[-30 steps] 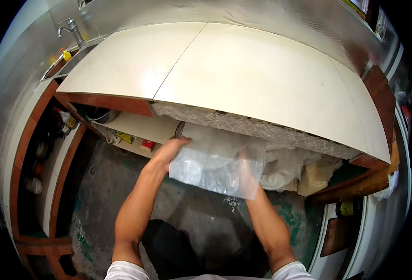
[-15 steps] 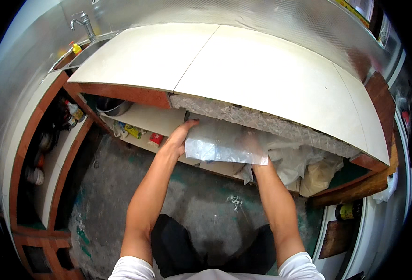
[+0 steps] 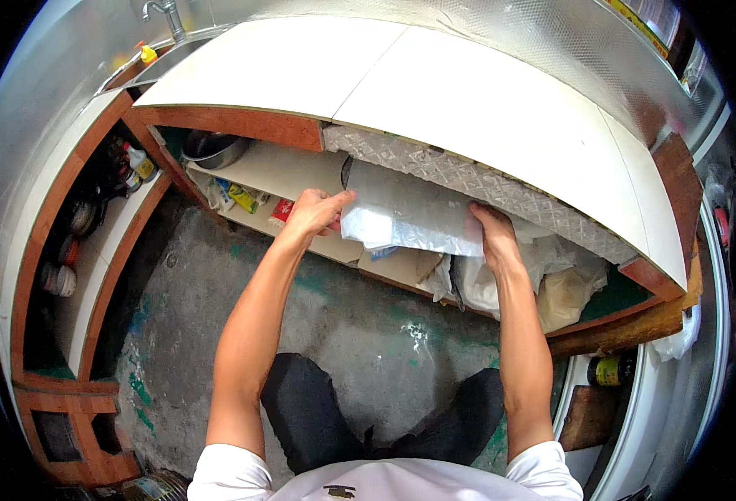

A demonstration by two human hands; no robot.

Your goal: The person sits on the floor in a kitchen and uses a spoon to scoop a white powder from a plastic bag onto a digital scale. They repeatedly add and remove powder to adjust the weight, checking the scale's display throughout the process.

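Translucent, rectangular plastic sheet (image 3: 414, 213), spread before the flat cream shelf (image 3: 291, 169), below the smooth white-tiled surface (image 3: 501, 92); pinched in a closed grip at opposite edges by bare left hand (image 3: 315, 212) and bare right hand (image 3: 498, 234) (presumably keeping flimsy film flat).

I see smooth, glossy translucent plastic in the sheet (image 3: 414, 213) and a smooth, faintly shiny top on the desk (image 3: 501, 108). To me the floor (image 3: 355, 326) looks matt and rough, the bowl (image 3: 224, 157) metal, the wall covering (image 3: 535, 42) silvery, textured foil.
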